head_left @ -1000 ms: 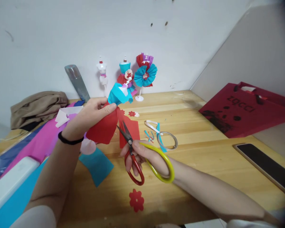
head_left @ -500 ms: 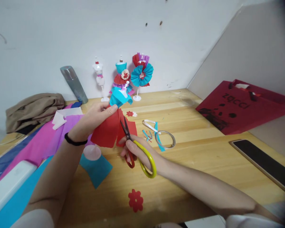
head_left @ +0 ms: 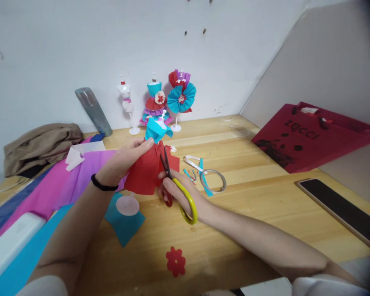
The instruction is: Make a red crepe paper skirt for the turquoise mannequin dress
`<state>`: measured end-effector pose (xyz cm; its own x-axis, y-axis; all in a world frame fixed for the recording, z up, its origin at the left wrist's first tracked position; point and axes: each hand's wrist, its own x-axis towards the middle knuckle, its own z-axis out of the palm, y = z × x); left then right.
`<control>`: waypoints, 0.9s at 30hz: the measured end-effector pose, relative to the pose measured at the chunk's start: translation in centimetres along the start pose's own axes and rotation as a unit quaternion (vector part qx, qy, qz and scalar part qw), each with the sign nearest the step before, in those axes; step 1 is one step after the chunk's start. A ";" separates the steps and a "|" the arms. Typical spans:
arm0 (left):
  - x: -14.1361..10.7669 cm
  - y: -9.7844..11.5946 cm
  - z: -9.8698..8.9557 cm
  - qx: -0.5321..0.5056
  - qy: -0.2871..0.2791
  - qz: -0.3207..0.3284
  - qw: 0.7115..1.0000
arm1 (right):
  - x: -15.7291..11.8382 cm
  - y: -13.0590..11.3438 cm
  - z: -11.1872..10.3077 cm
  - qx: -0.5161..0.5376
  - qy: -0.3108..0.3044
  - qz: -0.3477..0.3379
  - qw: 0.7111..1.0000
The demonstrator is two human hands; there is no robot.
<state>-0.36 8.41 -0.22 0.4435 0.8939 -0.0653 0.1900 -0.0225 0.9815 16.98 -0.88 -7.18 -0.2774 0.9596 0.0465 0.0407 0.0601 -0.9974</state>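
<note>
Pinched between the thumb and fingers of my left hand (head_left: pixel 135 154) is a small dress form, dressed in a turquoise top (head_left: pixel 156 130) and a red cloth skirt (head_left: pixel 143 174). Its pale round base (head_left: pixel 127 204) shows below the cloth, over a teal square of fabric (head_left: pixel 123 230). In my right hand (head_left: pixel 181 185) are scissors (head_left: pixel 189 204) with one yellow and one red loop. Their blades are slightly apart and point up at the skirt's right part. Whether they touch the cloth, I cannot tell. A red felt flower (head_left: pixel 175 261) lies near the front edge.
Three dress forms stand by the wall, one with a turquoise rosette (head_left: pixel 181 98). A grey bottle (head_left: pixel 94 111) leans behind folded brown cloth (head_left: pixel 40 148). Purple fabric (head_left: pixel 95 166) lies left. Right are a tape ring (head_left: pixel 224 181), a phone (head_left: pixel 339 209) and a red bag (head_left: pixel 314 139).
My left hand has shifted slightly right with the dress form and its red skirt. The scissors have risen a little alongside the cloth. The whole view has also shifted slightly.
</note>
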 end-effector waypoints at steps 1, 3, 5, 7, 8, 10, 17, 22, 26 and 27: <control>0.0 0.0 0.1 -0.008 -0.002 -0.002 1.000 | 0.0 0.0 0.0 -0.007 0.001 0.001 1.000; 0.1 0.1 0.3 -0.026 -0.007 -0.008 1.000 | 0.1 -0.2 -0.1 -0.023 0.005 0.005 1.000; 0.1 0.3 0.5 -0.040 -0.005 -0.011 0.999 | 0.0 -0.4 -0.2 -0.034 0.008 0.008 0.999; 0.1 0.5 0.7 -0.043 0.007 -0.010 0.999 | 0.0 -0.5 -0.2 -0.037 0.006 0.002 0.999; 0.1 0.6 0.7 -0.041 0.017 -0.007 0.999 | 0.0 -0.6 -0.2 -0.038 0.003 -0.003 0.999; 0.1 0.7 0.8 -0.034 0.035 -0.003 0.999 | -0.1 -0.6 -0.3 -0.040 0.000 -0.009 0.999; -0.1 0.8 1.0 0.002 0.055 0.026 0.998 | 0.0 0.3 -0.2 -0.023 0.014 -0.017 0.999; 0.0 0.6 1.1 0.016 0.078 0.059 0.995 | -0.1 0.1 -0.2 -0.012 0.023 -0.027 0.999; 0.1 0.5 1.2 0.001 0.083 0.076 0.994 | -0.2 -0.2 -0.3 0.001 0.026 -0.043 0.999; 0.1 0.5 1.2 -0.003 0.084 0.077 0.994 | -0.2 -0.2 -0.3 0.002 0.027 -0.046 0.999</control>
<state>0.87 7.94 0.07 0.3151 0.9419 0.1160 0.1248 -0.1623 0.9788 17.31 -0.99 -6.95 -0.2272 0.9636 0.1408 0.0143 0.1479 -0.9889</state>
